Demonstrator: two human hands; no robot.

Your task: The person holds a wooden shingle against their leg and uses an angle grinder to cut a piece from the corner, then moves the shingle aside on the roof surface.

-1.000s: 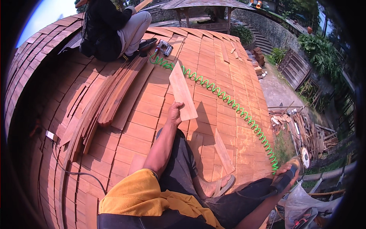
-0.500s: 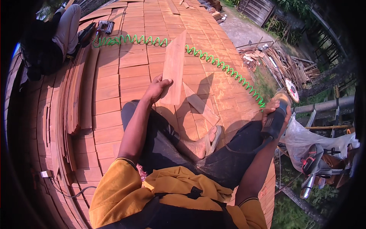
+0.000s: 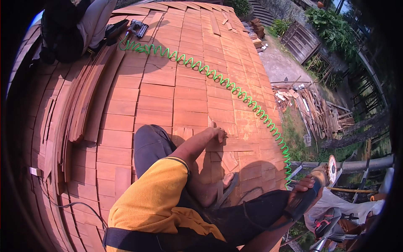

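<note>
My right hand (image 3: 303, 187) is wrapped around the dark body of an angle grinder (image 3: 305, 195) at the right, over my bent leg. The grinder's round disc (image 3: 332, 169) points away past the roof edge. My left hand (image 3: 216, 133) is low over the wooden shingles (image 3: 155, 105) in front of me, its fingers curled downward. A small pale wood corner (image 3: 210, 121) shows beside its fingers; what the hand grips, if anything, is hidden. Near my foot, a pale angled wood piece (image 3: 229, 160) lies on the shingles.
A green coiled air hose (image 3: 218, 77) crosses the roof from a nail gun (image 3: 137, 28). Stacked long boards (image 3: 86, 98) lie at the left, below a seated person (image 3: 75, 31). Beyond the right edge are scrap wood (image 3: 321, 111), a pole (image 3: 357, 166) and plastic sheeting (image 3: 336, 206).
My left hand has come down and right from holding up a wooden shingle, which no longer shows raised. The grinder has moved lower and right. The view has shifted.
</note>
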